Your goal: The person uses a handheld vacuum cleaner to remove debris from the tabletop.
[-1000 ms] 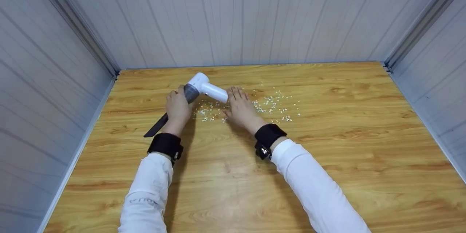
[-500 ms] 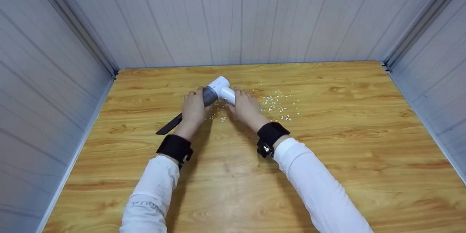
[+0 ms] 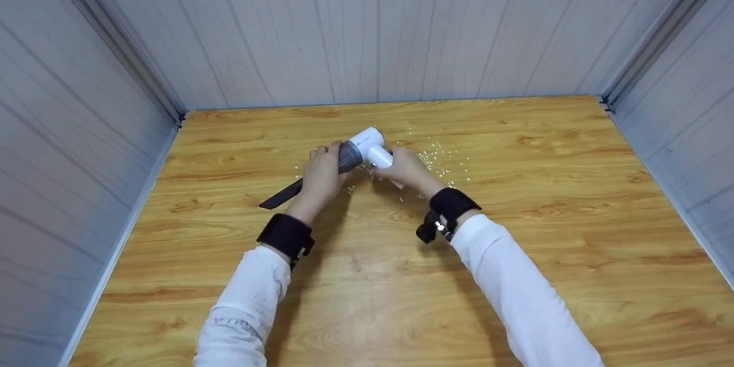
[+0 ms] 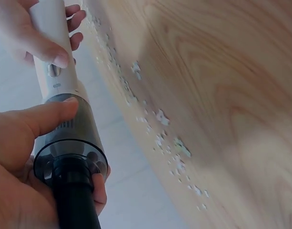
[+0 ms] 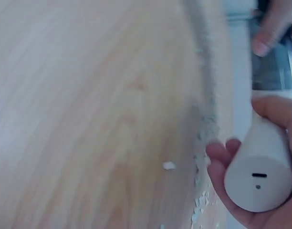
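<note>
Hands have lifted the vacuum (image 3: pixel 360 152) off the counter (image 3: pixel 516 252): left hand (image 3: pixel 322 179) gripping its grey cup, right hand (image 3: pixel 408 169) wrapping the handle, above the crumbs (image 3: pixel 438 156).

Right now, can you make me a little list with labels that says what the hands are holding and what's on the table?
Left hand: grips the grey dust cup of the handheld vacuum.
Right hand: grips the vacuum's white handle.
Nozzle: black, long, pointing away to the person's left.
Crumbs: small white bits scattered beside the right hand.
Table: wooden, with grey walls around it.
</note>
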